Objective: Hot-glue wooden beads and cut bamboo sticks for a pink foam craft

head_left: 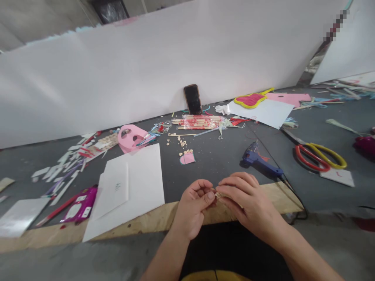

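Observation:
Close to the table's front edge, my left hand (197, 205) and my right hand (244, 195) meet fingertip to fingertip. Between them they pinch a small beige piece (217, 194), which looks like the little flower-shaped wooden pieces on the table; the fingers cover most of it. Beyond my hands lies a small pink rounded piece (187, 158) with a dark outline and a row of beige pieces along its top edge. Several loose beige pieces (182, 143) are scattered just behind it. To the right of my right hand rests a blue glue gun (260, 162) with a dark cord.
Scissors (315, 156) with red and yellow handles lie at right. White boards (140, 187) cover the left front. A phone (193, 99) leans on the white back panel, behind wrapped sticks (199, 122). A pink cut-out (131, 138) and scattered strips (70, 164) lie left.

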Action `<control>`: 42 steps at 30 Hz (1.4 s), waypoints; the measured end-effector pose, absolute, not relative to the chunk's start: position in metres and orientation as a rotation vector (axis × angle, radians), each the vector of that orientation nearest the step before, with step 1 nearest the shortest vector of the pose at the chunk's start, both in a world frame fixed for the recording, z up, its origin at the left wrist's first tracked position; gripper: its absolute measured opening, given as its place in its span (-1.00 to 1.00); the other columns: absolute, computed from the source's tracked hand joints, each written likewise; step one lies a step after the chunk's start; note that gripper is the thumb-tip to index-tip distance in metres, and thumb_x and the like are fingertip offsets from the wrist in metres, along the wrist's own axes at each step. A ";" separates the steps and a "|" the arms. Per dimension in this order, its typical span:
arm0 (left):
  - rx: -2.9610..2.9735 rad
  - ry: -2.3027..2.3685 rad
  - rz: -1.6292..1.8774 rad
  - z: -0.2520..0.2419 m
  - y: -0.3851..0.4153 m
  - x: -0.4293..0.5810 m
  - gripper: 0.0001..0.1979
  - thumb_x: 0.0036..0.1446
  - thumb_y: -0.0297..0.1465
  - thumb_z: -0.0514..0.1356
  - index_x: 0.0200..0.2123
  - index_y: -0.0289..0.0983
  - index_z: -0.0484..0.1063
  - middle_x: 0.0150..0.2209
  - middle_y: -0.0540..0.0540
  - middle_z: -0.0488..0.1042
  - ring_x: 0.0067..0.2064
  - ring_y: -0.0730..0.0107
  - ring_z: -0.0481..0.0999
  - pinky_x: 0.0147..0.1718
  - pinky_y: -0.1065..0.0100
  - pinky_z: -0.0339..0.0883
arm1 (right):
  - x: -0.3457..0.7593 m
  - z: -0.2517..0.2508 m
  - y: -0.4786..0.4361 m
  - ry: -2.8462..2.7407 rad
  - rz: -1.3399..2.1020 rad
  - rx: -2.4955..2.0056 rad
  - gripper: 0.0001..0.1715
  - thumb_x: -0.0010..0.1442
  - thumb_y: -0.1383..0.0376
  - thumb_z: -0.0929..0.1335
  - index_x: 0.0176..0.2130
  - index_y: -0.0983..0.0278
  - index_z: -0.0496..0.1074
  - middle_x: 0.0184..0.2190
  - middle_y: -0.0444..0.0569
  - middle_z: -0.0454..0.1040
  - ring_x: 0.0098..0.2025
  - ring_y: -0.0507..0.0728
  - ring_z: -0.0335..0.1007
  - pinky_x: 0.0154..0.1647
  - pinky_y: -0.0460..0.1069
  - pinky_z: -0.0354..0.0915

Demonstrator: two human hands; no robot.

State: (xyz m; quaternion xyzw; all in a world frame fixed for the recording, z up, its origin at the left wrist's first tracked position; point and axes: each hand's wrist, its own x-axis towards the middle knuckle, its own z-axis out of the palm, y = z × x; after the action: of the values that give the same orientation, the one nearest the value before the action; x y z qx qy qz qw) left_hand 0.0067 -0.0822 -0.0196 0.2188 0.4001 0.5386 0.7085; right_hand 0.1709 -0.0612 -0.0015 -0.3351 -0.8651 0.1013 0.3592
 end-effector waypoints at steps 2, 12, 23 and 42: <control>0.465 0.884 1.194 -0.019 -0.082 0.007 -0.70 -0.18 -0.43 0.44 -0.36 -0.32 0.44 -0.51 0.03 0.45 -0.48 0.58 0.39 -0.44 0.51 0.29 | 0.171 -0.002 -0.062 -2.232 0.260 -0.862 -0.83 0.24 0.36 0.32 -0.14 0.23 0.44 -0.21 -0.02 0.49 -0.12 0.16 0.26 -0.09 0.11 0.22; 0.429 0.830 1.175 -0.019 -0.084 0.007 -0.74 -0.15 -0.47 0.42 -0.35 -0.32 0.44 -0.49 0.02 0.44 -0.45 0.58 0.40 -0.40 0.51 0.30 | 0.171 -0.003 -0.063 -2.230 0.243 -0.870 -0.82 0.25 0.34 0.30 -0.14 0.21 0.44 -0.20 -0.01 0.50 -0.12 0.16 0.28 -0.09 0.12 0.24; 0.443 0.789 1.166 -0.020 -0.087 0.007 -0.75 -0.10 -0.46 0.40 -0.33 -0.30 0.45 -0.46 0.00 0.45 -0.43 0.56 0.42 -0.38 0.49 0.31 | 0.173 0.000 -0.066 -2.228 0.240 -0.873 -0.82 0.26 0.33 0.30 -0.14 0.21 0.45 -0.20 -0.01 0.50 -0.13 0.17 0.28 -0.11 0.12 0.25; 0.426 0.769 1.153 -0.019 -0.089 0.007 -0.76 -0.06 -0.40 0.38 -0.31 -0.31 0.43 -0.43 -0.01 0.47 -0.41 0.54 0.44 -0.35 0.45 0.32 | 0.172 0.000 -0.066 -2.237 0.240 -0.875 -0.83 0.23 0.35 0.31 -0.15 0.22 0.46 -0.20 0.00 0.50 -0.12 0.18 0.28 -0.11 0.14 0.25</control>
State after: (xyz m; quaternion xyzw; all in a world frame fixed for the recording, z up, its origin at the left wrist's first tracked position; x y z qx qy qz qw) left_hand 0.0075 -0.0895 -0.0189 0.1950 0.3516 0.5273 0.7485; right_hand 0.1722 -0.0660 0.0002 -0.3386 -0.8661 0.0930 0.3556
